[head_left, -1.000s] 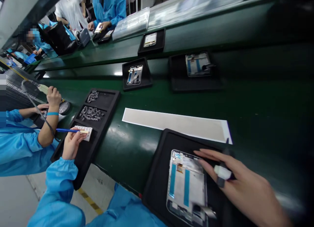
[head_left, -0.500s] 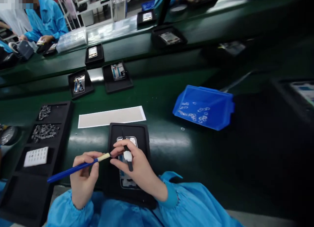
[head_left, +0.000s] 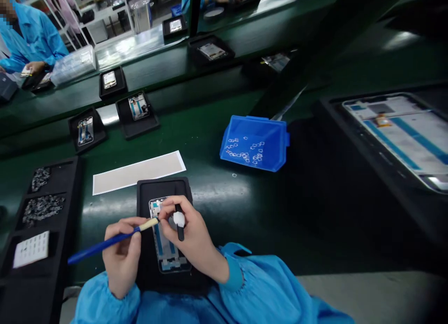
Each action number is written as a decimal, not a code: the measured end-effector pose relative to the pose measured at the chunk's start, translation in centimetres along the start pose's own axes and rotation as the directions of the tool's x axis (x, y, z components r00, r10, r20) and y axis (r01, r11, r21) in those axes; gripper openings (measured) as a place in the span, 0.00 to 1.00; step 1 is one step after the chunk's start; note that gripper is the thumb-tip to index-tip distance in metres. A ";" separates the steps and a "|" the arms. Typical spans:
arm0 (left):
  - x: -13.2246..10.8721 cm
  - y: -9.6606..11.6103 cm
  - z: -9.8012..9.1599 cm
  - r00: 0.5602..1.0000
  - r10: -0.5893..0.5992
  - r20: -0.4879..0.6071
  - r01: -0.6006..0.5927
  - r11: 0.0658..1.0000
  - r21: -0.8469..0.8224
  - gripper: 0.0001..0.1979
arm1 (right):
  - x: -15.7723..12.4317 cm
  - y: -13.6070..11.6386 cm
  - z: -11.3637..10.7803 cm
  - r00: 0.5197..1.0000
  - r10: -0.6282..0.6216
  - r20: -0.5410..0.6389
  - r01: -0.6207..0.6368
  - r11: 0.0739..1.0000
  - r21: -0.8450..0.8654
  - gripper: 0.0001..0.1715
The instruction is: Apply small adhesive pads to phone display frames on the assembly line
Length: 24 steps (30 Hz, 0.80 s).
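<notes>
My left hand grips a blue stick with a cream-coloured end; it looks like a pen or a brush. That end points right and meets the fingertips of my right hand. Tucked in my right hand is a slim black tool with a white wrap, perhaps tweezers. Whether the right fingertips pinch something small at the stick's tip I cannot make out. Beneath both hands lies an opened phone body with blue strips, in a black tray. My right hand covers part of the phone.
A blue bin with several small clear pieces stands beyond, right of centre. A pale strip lies behind the tray. At left is a compartmented black tray of small dark parts. Another tray with a phone part is at far right. Co-workers sit opposite.
The view has turned to the right, so the bench things sit further left and the right-hand phone tray shows more. Both hands keep their hold, with the right hand slightly lower over the phone.
</notes>
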<state>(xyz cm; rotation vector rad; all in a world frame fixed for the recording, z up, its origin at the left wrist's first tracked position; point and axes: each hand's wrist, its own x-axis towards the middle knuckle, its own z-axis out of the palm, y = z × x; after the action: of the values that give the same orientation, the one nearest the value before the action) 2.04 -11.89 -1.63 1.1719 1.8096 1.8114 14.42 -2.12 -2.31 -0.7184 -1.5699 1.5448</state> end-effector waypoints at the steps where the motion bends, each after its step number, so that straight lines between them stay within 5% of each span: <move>1: 0.2 -0.1 0.1 0.995 -0.099 -0.001 0.098 0.993 -0.064 0.05 | -0.1 0.1 0.0 1.000 -0.003 0.002 0.003 1.000 0.011 0.12; 4: 0.9 -0.4 0.4 0.939 -0.336 0.066 0.342 0.905 -0.252 0.08 | 0.5 0.5 -1.2 0.999 -0.018 -0.032 0.017 0.999 -0.036 0.11; 6: 1.5 -0.9 0.5 0.917 -0.388 0.098 0.399 0.868 -0.295 0.10 | 1.9 1.0 -3.8 0.986 -0.066 -0.156 0.034 0.979 -0.202 0.10; 8: 2.2 -1.5 0.6 0.921 -0.375 0.105 0.389 0.884 -0.258 0.10 | 3.9 1.6 -7.7 0.931 -0.171 -0.323 -0.001 0.883 -0.470 0.10; 12: 3.4 -2.9 0.5 0.969 -0.227 0.096 0.221 0.973 0.063 0.09 | 6.3 2.6 -14.0 0.848 -0.353 -0.395 -0.148 0.558 -0.817 0.12; 14: 3.8 -3.4 0.6 0.984 -0.121 0.129 0.086 0.964 0.250 0.07 | 5.9 2.8 -13.7 0.870 -0.405 -0.280 -0.020 0.538 -0.843 0.14; 17: 4.1 -3.8 0.9 0.976 -0.025 0.216 -0.066 0.912 0.405 0.06 | 4.4 3.1 -9.7 0.942 -0.333 -0.027 0.209 0.652 -0.729 0.14; 20: 4.3 -3.8 1.4 0.960 0.061 0.273 -0.192 0.852 0.486 0.07 | 3.5 3.8 -6.0 0.971 -0.211 0.112 0.233 0.727 -0.646 0.13; 24: 5.0 -3.3 2.2 0.923 0.138 0.358 -0.321 0.787 0.527 0.06 | 3.5 4.9 -4.9 0.972 -0.146 0.187 0.228 0.789 -0.571 0.19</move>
<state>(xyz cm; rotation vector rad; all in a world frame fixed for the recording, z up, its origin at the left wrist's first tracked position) -0.47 -6.35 -3.46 1.8527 2.1633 1.0929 16.06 3.82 -6.95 -0.7659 -2.1917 0.9604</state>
